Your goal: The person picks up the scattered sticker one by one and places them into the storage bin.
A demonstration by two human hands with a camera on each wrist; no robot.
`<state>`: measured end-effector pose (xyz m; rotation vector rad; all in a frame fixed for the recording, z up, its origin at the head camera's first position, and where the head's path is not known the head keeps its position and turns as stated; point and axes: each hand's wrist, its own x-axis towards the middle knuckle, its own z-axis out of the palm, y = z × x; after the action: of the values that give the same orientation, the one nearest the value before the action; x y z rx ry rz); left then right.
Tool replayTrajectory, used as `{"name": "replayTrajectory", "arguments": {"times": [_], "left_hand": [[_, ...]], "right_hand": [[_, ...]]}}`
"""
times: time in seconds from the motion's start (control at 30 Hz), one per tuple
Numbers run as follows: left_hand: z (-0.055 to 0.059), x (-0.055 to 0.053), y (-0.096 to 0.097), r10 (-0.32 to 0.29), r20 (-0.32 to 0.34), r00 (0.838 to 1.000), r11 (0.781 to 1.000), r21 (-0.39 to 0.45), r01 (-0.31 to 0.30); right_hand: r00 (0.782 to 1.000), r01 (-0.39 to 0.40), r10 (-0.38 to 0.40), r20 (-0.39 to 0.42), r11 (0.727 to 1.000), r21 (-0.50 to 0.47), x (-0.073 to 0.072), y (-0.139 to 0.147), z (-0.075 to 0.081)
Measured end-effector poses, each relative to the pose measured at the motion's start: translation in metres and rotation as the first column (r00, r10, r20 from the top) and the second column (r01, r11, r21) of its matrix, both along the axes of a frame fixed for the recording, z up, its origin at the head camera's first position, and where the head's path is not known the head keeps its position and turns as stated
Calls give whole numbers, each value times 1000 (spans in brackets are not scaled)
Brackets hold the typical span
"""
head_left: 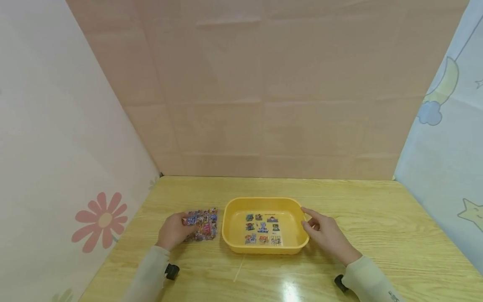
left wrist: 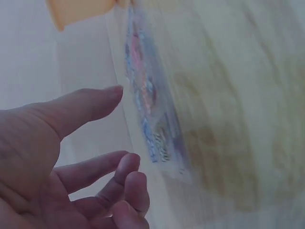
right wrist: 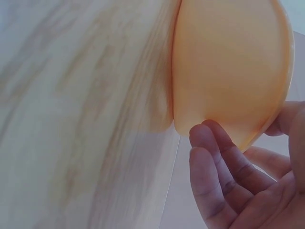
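Note:
In the head view a yellow plastic tray [head_left: 265,250] with rounded corners sits on the table. Inside it lies a clear sticker sheet [head_left: 280,233] bearing several small cartoon stickers. My right hand [head_left: 329,235] grips the tray's right rim. The right wrist view shows its thumb at the rim and fingers against the outer wall. Left of the tray are colourful cartoon sticker sheets [head_left: 206,228], flat on the table; how many is unclear. My left hand [head_left: 175,230] is over their left edge, thumb and fingers spread apart, and the left wrist view shows nothing pinched between them.
The table [head_left: 362,205] has a light wood grain. Behind it rises a creased tan backdrop [head_left: 260,100]. White sheets with a flower [head_left: 104,219] and a moon [head_left: 447,84] flank the left and right sides.

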<state>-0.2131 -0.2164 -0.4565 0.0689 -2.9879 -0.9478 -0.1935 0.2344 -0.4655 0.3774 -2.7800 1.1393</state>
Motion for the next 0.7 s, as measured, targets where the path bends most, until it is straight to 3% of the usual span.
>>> {"name": "replayTrajectory", "arguments": {"times": [0.2, 0.43, 0.7], "left_hand": [[-4, 3, -3, -4, 34, 999, 1000, -13, 5], [-11, -2, -5, -12, 89, 996, 998, -57, 17], [-10, -2, -4, -19, 106, 994, 995, -98, 30]], "right_hand": [[1000, -2, 2, 2, 1000, 0, 1, 0, 3], [1000, -10, 10, -14, 1000, -2, 1, 0, 4], [1000, -11, 11, -6, 1000, -5, 1, 0, 1]]}}
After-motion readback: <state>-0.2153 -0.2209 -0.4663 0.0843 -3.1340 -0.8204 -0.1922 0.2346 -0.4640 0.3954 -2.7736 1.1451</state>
